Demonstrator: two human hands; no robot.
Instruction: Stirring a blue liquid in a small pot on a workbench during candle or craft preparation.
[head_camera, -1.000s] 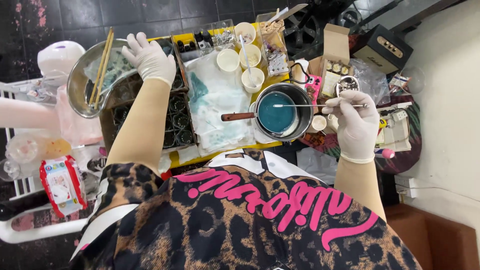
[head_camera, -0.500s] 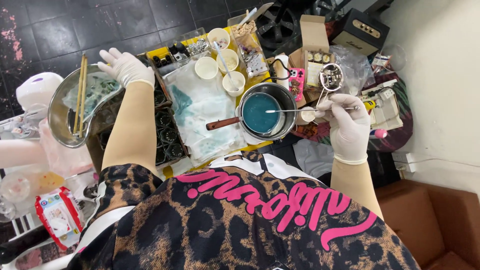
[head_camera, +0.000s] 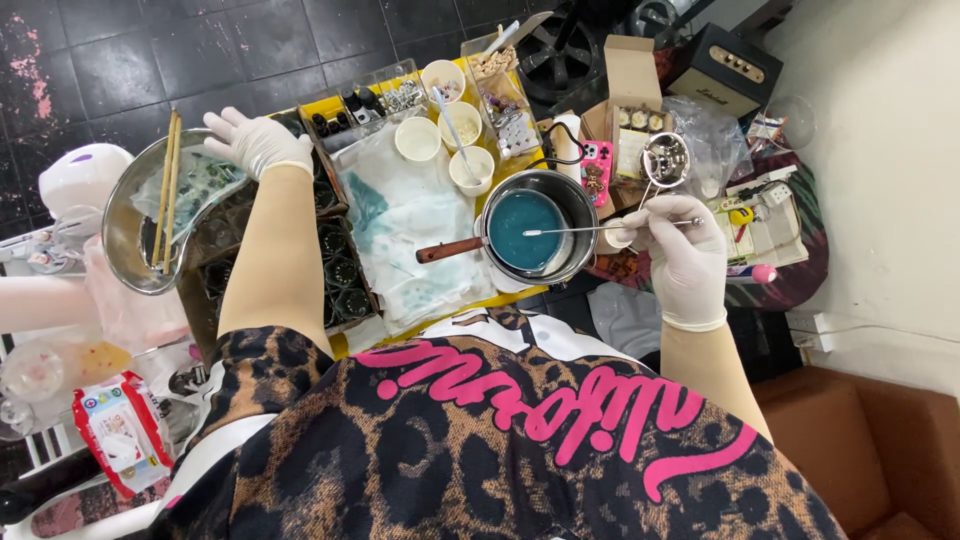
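Note:
My right hand (head_camera: 682, 255), in a white glove, grips a thin metal stirring rod (head_camera: 590, 229) whose tip rests over the teal liquid in a steel saucepan (head_camera: 575, 205) with a brown wooden handle (head_camera: 448, 250). My left hand (head_camera: 255, 140), also gloved, reaches far left with spread fingers. It touches the edge of a metal kidney-shaped bowl (head_camera: 125, 215) that holds crumpled stained paper and wooden chopsticks (head_camera: 167, 185).
Stained white paper towels (head_camera: 405, 220) cover the yellow table. White cups (head_camera: 445, 140) stand behind, one with a spoon. Black trays of small dark glass jars (head_camera: 340, 270) sit below my left arm. A cardboard box (head_camera: 630, 95), small metal strainer (head_camera: 665, 158) and wipes packet (head_camera: 115, 435) lie around.
The stirring rod's tip has shifted slightly left across the teal liquid. My left hand has stayed on the metal bowl's edge; the view has shifted a little.

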